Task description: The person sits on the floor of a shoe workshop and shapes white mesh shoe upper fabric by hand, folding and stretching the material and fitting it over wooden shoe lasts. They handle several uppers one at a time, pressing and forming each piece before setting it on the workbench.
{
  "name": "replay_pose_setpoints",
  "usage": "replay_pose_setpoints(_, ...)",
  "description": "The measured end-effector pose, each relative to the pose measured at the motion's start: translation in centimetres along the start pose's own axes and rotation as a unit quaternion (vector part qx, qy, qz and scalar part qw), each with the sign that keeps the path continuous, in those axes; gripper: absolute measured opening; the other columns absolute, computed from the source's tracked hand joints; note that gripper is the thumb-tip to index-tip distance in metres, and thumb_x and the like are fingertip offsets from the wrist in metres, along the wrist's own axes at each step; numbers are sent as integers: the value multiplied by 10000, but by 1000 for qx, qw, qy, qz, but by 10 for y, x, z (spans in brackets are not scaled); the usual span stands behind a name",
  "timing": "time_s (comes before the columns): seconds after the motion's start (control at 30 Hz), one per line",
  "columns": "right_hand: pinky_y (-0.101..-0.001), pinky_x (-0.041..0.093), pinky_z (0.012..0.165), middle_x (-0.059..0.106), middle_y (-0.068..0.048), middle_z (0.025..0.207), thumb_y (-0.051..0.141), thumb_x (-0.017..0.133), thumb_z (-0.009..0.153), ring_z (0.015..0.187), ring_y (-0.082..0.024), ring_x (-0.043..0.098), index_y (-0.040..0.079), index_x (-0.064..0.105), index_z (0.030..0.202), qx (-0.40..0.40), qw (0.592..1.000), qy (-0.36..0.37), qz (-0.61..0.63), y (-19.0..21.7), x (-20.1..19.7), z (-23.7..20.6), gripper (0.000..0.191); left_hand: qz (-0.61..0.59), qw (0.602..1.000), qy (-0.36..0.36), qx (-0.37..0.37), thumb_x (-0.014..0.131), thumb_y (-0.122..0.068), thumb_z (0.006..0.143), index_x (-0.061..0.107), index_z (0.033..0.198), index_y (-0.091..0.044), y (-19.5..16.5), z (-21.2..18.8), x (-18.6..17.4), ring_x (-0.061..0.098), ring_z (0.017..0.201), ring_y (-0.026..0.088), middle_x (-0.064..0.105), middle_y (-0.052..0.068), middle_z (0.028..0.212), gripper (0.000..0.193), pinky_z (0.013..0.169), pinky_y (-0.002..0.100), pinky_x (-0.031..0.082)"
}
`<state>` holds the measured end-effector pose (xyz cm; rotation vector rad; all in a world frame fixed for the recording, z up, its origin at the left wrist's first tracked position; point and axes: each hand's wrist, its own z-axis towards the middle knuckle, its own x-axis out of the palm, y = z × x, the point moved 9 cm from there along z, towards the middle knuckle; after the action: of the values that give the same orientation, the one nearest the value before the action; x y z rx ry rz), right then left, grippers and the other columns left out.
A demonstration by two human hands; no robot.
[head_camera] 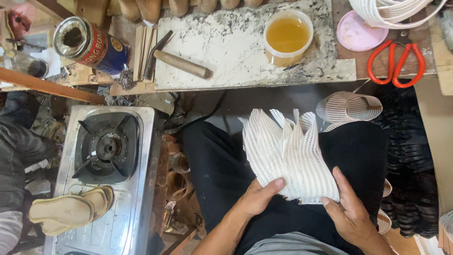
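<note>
We hold fan of white mesh strips [288, 156] on lap, centre-right of frame. Left hand [257, 198] pinches lower edge, thumb on top; right hand [349, 212] fingers press other corner, keeping strips fanned. Hammer [177, 59], glue tub [288, 35] upper frame.

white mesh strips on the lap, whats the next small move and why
Probably peel one strip off the fan. Both hands, left hand and right hand, pinch the white mesh strips at their lower ends, and they splay overlapped across the lap, so none is separated.
</note>
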<state>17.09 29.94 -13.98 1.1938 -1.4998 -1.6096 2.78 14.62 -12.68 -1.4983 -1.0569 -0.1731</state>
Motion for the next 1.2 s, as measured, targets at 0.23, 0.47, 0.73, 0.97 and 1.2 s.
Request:
replay_pose_setpoints(0.23, -311, 390, 1085, 458, -252, 1532, -28, 548, 889, 1329, -243, 525, -85, 213, 1592, 32, 999, -15, 25, -5, 2, 4, 781, 134, 990, -21, 30, 672, -193, 1027, 589, 1382, 122, -3, -9, -10, 611, 1153, 215, 668, 157, 1279, 482, 1033, 345, 487)
replay_pose_setpoints(0.47, -341, 464, 1056, 551, -259, 1442, -86, 505, 895, 1278, -265, 604, -62, 201, 1599, 42, 996, -68, 31, -2, 3, 3, 767, -6, 999, -39, 37, 644, -135, 997, 530, 1446, 67, 3, -8, -19, 599, 1262, 209, 637, 126, 1376, 505, 1108, 337, 456)
replay_pose_setpoints(0.73, -360, 433, 1094, 539, -271, 1454, -127, 515, 877, 1317, -270, 560, -46, 212, 1616, 58, 979, -93, 170, -4, 3, 5, 802, -157, 987, -20, 30, 629, -26, 959, 440, 1507, 63, -3, -5, -10, 581, 1303, 298, 591, 186, 1422, 586, 1122, 437, 456)
replay_pose_setpoints(0.97, -320, 474, 1032, 581, -281, 1402, -74, 548, 902, 1248, -259, 605, -62, 275, 1591, 22, 991, -86, 96, 7, 9, 6, 741, -163, 984, -66, 35, 623, 12, 900, 381, 1522, 45, -11, 0, -10, 565, 1323, 302, 587, 167, 1418, 669, 1137, 430, 446)
replay_pose_setpoints(1.2, -344, 538, 961, 658, -306, 1265, 24, 674, 819, 1138, -326, 695, -102, 503, 1398, -108, 955, -88, -261, 54, 9, 9, 617, -46, 993, -94, 47, 731, 20, 871, 443, 1500, 66, -8, 5, -20, 611, 1251, 271, 622, 183, 1380, 693, 1071, 388, 490)
